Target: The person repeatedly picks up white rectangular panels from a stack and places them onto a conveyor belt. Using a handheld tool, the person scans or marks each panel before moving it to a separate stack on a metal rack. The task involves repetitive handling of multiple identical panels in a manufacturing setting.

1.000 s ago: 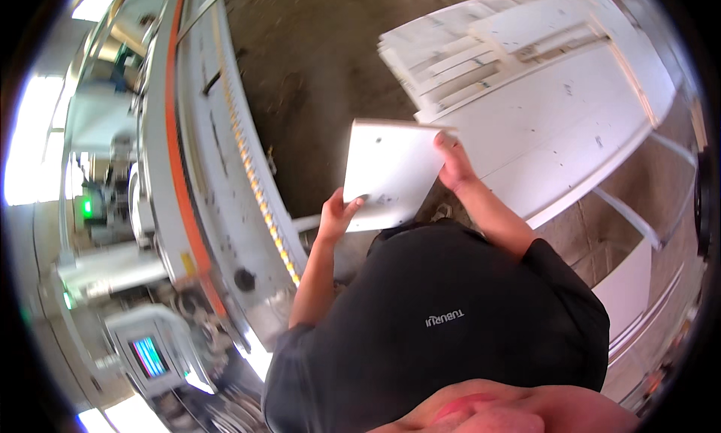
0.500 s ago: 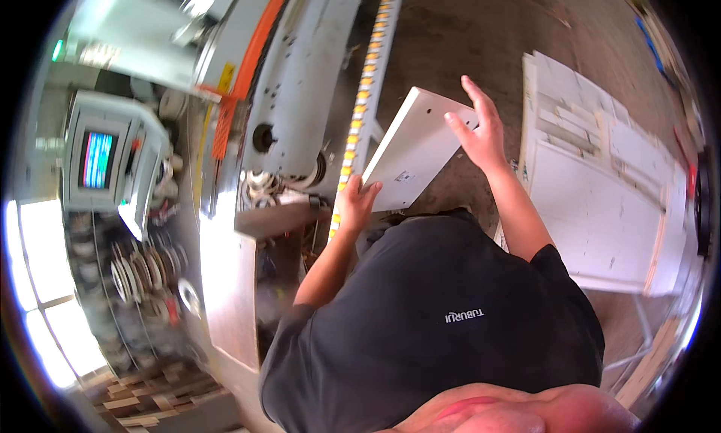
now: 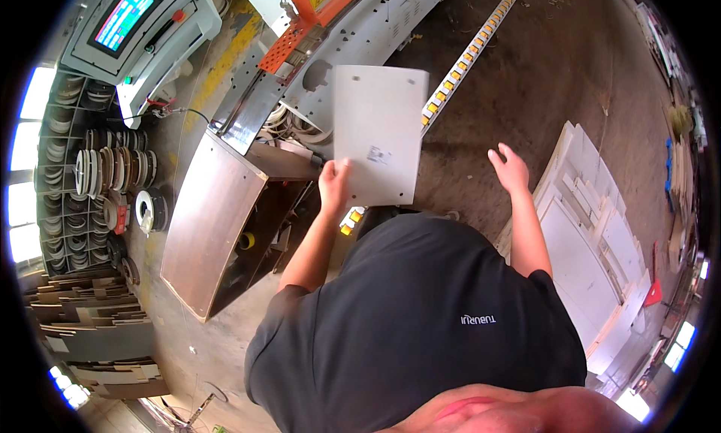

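Observation:
A white rectangular panel point(image 3: 375, 125) with small dark holes near its corners and a printed label is held up in front of me. My left hand point(image 3: 335, 184) grips its lower left edge, thumb over the face and the other fingers hidden behind. My right hand point(image 3: 511, 168) is off to the right, apart from the panel, with fingers spread and nothing in it. Behind the panel's right edge runs a rail of yellow rollers point(image 3: 454, 77), partly covered by the panel.
A grey machine with an orange guard point(image 3: 321, 12) stands ahead, its control console point(image 3: 139, 35) at far left. A brown wooden cabinet point(image 3: 214, 223) sits left of me. Stacked white panels point(image 3: 574, 260) lie at right. Edging rolls point(image 3: 116, 162) fill a rack at far left.
My right hand has let go of the panel and moved down and right. The panel, in my left hand, has turned more upright and shifted left. My view has swung to the right.

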Tool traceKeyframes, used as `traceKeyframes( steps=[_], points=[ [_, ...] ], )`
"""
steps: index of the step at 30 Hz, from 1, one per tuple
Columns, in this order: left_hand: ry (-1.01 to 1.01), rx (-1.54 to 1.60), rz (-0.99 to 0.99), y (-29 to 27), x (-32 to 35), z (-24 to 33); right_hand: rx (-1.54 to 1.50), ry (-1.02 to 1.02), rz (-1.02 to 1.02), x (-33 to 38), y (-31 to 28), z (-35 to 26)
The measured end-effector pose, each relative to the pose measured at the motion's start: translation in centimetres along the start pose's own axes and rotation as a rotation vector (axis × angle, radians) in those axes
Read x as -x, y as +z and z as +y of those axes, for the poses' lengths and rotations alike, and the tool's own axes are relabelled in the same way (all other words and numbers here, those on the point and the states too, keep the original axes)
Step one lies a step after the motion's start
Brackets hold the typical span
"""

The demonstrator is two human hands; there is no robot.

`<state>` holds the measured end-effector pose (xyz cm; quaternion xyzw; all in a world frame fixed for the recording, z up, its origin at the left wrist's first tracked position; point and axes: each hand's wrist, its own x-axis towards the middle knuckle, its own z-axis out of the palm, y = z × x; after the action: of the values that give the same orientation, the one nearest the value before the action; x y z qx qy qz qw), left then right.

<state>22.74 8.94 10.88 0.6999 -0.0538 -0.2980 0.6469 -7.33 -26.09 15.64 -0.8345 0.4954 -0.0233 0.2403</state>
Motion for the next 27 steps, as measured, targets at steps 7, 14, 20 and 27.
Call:
traceKeyframes(
  steps=[7, 14, 20, 27],
  points=[
    [-0.198, 0.252, 0.344, -5.5, -9.4, -3.4, -0.165, -0.021, -0.262, 6.2, 5.5, -0.3],
    [-0.335, 0.495, 0.407, -6.2, -16.0, 0.1, -0.291, 0.203, -0.357, 12.4, 10.1, 9.0],
    [-0.24, 0.706, 0.313, -5.3, -20.7, -0.4, -0.288, 0.343, -0.398, 19.6, 10.7, 12.5],
    [-0.312, 0.721, 0.262, 2.7, -24.0, 3.8, -0.357, 0.423, -0.362, 24.8, 11.9, 13.5]
  ],
)
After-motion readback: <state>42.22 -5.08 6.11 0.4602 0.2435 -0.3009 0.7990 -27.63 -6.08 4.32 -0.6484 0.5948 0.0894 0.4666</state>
